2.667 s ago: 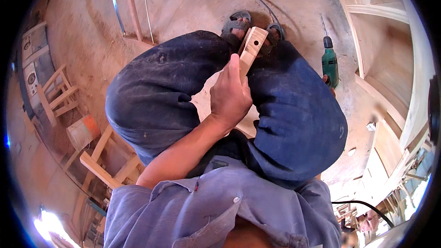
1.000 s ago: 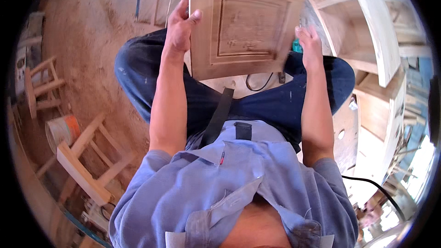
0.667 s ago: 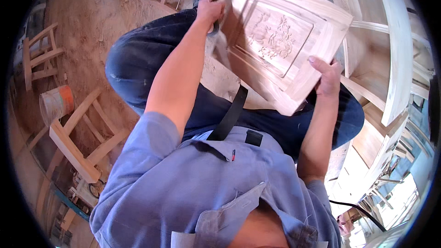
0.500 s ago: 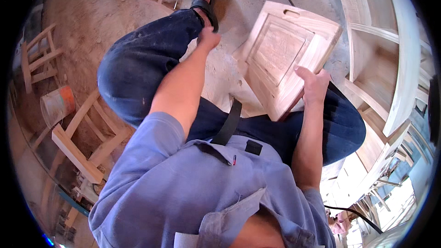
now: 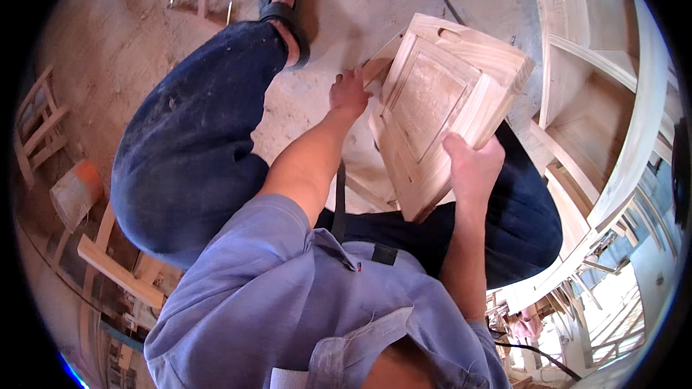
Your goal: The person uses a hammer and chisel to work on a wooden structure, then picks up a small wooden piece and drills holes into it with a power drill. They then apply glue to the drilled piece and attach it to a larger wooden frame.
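Two hands are showing in the head view I am monitoring. The right hand (image 5: 476, 166) is pinching the right edge of the wooden panel (image 5: 432, 94), thumb lying on its face. The panel is tilting, its lower corner overlapping the dark trousers (image 5: 187, 144). Unlike in the preceding frame, the left hand (image 5: 351, 92) is sitting away from the sandal (image 5: 277, 11), beside a flat wooden piece (image 5: 377, 68); whether its curled fingers are pinching that piece, I cannot tell.
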`<move>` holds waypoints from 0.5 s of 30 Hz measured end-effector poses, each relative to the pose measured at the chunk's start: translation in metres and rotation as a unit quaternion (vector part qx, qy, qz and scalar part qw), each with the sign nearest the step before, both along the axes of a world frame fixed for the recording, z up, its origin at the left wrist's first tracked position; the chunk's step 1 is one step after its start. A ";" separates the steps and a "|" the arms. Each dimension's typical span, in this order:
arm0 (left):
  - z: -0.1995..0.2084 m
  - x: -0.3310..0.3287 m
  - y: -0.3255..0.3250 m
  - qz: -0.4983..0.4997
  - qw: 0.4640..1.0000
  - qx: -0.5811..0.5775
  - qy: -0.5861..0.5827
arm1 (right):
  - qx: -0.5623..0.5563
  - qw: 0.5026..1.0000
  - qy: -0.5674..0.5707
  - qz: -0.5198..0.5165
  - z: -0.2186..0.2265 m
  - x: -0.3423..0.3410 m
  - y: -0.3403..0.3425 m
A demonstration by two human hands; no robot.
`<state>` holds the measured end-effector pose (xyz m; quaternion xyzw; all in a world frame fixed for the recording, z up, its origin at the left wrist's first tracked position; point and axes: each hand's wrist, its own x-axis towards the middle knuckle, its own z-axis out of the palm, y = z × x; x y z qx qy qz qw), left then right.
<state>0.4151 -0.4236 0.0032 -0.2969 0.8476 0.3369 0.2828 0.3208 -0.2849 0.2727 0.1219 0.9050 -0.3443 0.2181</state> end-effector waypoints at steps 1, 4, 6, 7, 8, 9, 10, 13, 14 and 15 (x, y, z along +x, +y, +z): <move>-0.014 0.005 0.000 -0.028 0.999 -0.016 0.008 | 0.000 1.000 0.005 0.008 0.002 0.002 -0.003; -0.029 -0.006 -0.010 -0.069 0.997 -0.006 -0.021 | 0.007 0.999 0.031 0.003 0.000 0.005 -0.004; -0.026 -0.005 -0.016 -0.085 0.992 0.000 -0.096 | 0.053 0.998 -0.007 0.023 0.000 0.001 -0.005; -0.017 -0.004 -0.015 -0.099 0.991 0.004 -0.092 | 0.065 0.997 0.006 0.029 0.000 0.000 -0.004; -0.004 0.000 -0.016 -0.113 0.990 0.007 -0.088 | 0.075 0.996 0.018 0.033 0.001 0.001 -0.007; 0.005 0.000 -0.019 -0.128 0.988 0.010 -0.084 | 0.072 0.996 0.025 0.044 0.000 0.002 -0.008; 0.006 0.002 -0.028 -0.025 0.994 0.013 -0.104 | 0.097 0.993 0.022 0.067 -0.002 0.003 -0.010; 0.009 0.005 -0.044 0.252 0.958 0.061 -0.125 | 0.109 0.989 0.009 0.105 -0.007 0.009 -0.019; 0.027 0.003 -0.046 0.317 0.936 0.103 -0.112 | 0.115 0.987 -0.006 0.114 -0.013 0.012 -0.021; 0.046 0.001 -0.044 0.379 0.908 0.146 -0.099 | 0.122 0.985 -0.021 0.124 -0.019 0.014 -0.020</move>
